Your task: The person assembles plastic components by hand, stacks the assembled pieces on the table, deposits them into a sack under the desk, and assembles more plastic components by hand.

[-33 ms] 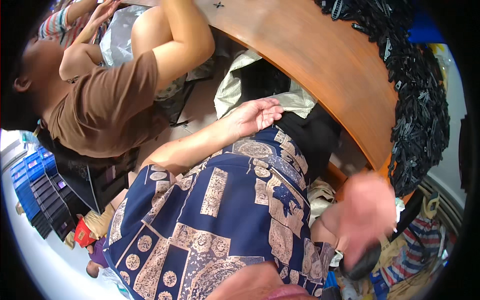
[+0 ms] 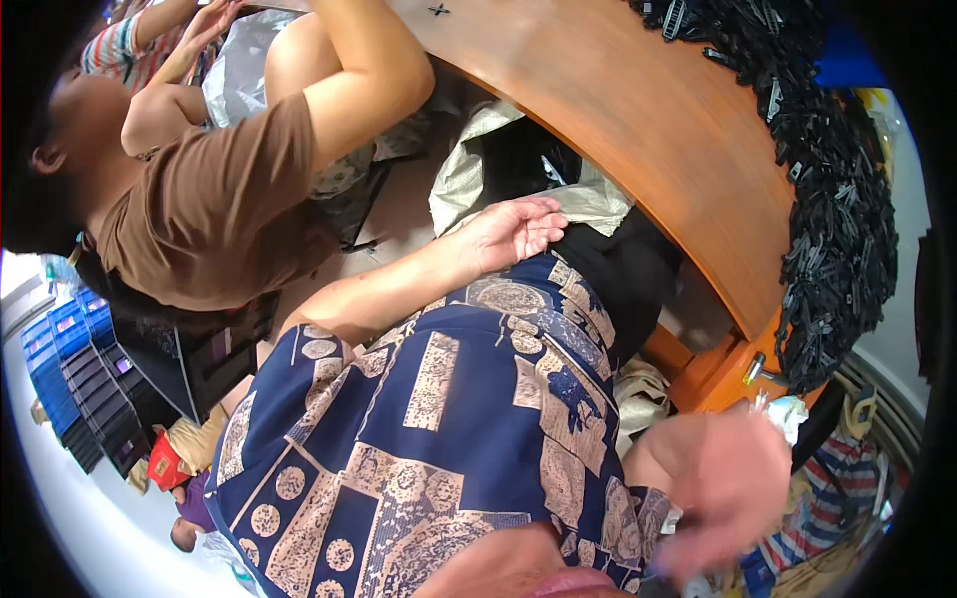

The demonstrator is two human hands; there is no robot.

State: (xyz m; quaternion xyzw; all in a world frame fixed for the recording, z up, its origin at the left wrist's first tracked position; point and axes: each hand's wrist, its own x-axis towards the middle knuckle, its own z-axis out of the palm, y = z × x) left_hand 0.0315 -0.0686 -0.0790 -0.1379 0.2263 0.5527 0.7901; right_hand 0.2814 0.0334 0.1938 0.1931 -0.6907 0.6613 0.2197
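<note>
My left hand [image 2: 518,234] lies palm up on my lap, fingers loosely bent and a little apart, holding nothing. Beside it an open whitish woven sack [image 2: 461,179] with a dark inside stands against the table edge. My right hand [image 2: 733,483] is raised at the right, near my shoulder, and smeared by motion. Its fingers cannot be made out, nor whether it holds anything. Nearest to it are the table's corner, a small yellow-tipped object [image 2: 755,369] and a crumpled white piece [image 2: 787,417].
The curved wooden table [image 2: 638,130] carries a long heap of small black plastic pieces [image 2: 832,239] along its far edge. One small dark piece [image 2: 438,10] lies apart. A person in a brown shirt [image 2: 214,204] sits close at left. Stacked blue and black crates [image 2: 85,364] stand behind, and a striped bag [image 2: 837,488] at right.
My right hand has moved down, nearer to me, uncovering the table's corner and the yellow-tipped object. My left hand stays on my lap. A bright spot now shows inside the sack's opening.
</note>
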